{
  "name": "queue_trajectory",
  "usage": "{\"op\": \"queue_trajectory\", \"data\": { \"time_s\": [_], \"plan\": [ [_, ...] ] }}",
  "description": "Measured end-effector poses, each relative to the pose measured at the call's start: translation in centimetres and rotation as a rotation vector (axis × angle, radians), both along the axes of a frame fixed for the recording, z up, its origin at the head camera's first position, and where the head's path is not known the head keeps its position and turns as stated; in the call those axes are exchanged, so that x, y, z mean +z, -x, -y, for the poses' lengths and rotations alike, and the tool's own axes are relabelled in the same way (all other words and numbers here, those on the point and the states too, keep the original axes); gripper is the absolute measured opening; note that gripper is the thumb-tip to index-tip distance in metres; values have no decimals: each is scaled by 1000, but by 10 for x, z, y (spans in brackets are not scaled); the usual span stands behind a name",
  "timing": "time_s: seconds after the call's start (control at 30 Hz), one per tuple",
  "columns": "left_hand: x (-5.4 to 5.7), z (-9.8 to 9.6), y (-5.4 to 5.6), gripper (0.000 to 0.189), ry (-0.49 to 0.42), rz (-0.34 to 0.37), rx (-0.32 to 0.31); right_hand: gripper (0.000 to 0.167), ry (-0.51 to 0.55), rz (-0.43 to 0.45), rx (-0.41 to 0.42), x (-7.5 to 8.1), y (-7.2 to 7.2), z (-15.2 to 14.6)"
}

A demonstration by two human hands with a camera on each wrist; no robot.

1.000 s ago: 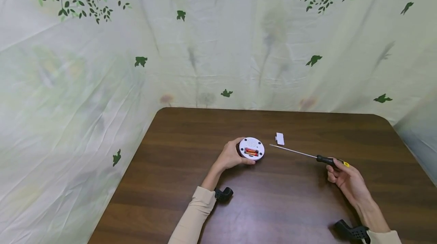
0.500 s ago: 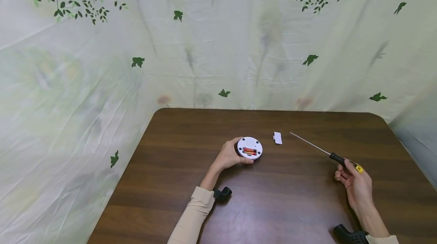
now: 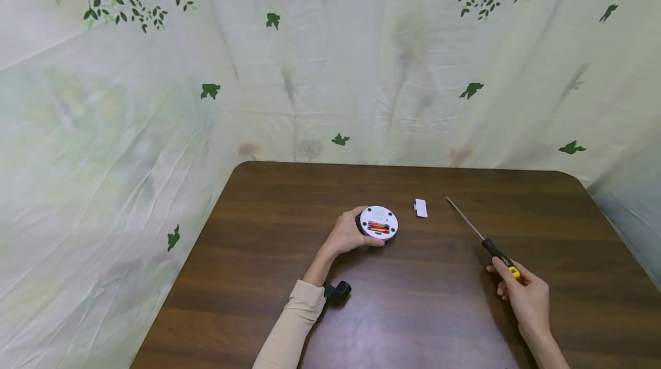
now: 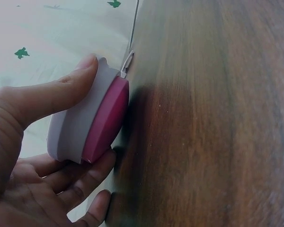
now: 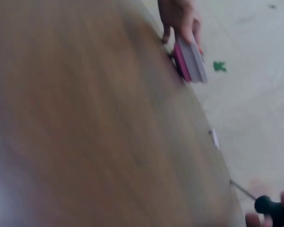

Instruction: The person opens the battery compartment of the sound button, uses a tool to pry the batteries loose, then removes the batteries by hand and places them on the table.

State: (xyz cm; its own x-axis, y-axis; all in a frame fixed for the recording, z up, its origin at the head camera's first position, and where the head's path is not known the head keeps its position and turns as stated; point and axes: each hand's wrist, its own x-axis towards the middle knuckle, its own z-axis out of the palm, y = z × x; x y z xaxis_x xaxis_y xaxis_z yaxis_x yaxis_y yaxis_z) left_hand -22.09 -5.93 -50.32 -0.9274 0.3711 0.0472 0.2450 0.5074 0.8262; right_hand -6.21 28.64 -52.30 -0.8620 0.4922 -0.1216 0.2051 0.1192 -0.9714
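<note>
A round device [image 3: 379,215] has its white, perforated back turned up. Two red batteries [image 3: 378,227] lie in its uncovered compartment. My left hand [image 3: 348,234] grips it by the left edge; the left wrist view shows the thumb on the white casing [image 4: 83,118] and fingers under the pink side [image 4: 109,120], close over the table. At the right, my right hand [image 3: 529,300] holds a long screwdriver [image 3: 490,247] by its black and yellow handle, the shaft pointing away to the upper left. A small white battery cover [image 3: 420,208] lies between the device and the screwdriver tip.
The brown wooden table [image 3: 413,311] ends at a rounded far edge in front of a pale curtain [image 3: 310,70] printed with green leaves. A black wrist camera [image 3: 337,292] sticks out beside the left sleeve [image 3: 299,317]. A short loop [image 4: 128,61] projects from the device.
My right hand has swung the screwdriver's tip away from the device, past the battery cover, then drawn nearer with the handle lower. My left hand keeps the device in place.
</note>
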Motion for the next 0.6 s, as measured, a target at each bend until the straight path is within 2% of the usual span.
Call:
{"op": "queue_trajectory", "data": {
  "time_s": [0.07, 0.17, 0.27, 0.33, 0.47, 0.6],
  "plan": [
    [0, 0, 0, 90, 0, 0, -1, 56, -205, 87, -34, 0, -4, 6],
    [1, -1, 1, 90, -4, 3, -4, 59, -483, 155, -34, 0, -9, 14],
    [1, 0, 2, 89, -4, 3, -8, 56, -651, 165, -4, 0, -12, 21],
    [0, 0, 2, 89, -3, 4, -8, 54, -723, 154, 10, -1, -13, 27],
    [0, 1, 2, 89, -5, 3, -6, 50, -794, 109, 8, -1, -13, 34],
    [0, 0, 1, 88, -1, -3, -8, 63, -796, 134, 2, 0, -14, 34]
  ]
}}
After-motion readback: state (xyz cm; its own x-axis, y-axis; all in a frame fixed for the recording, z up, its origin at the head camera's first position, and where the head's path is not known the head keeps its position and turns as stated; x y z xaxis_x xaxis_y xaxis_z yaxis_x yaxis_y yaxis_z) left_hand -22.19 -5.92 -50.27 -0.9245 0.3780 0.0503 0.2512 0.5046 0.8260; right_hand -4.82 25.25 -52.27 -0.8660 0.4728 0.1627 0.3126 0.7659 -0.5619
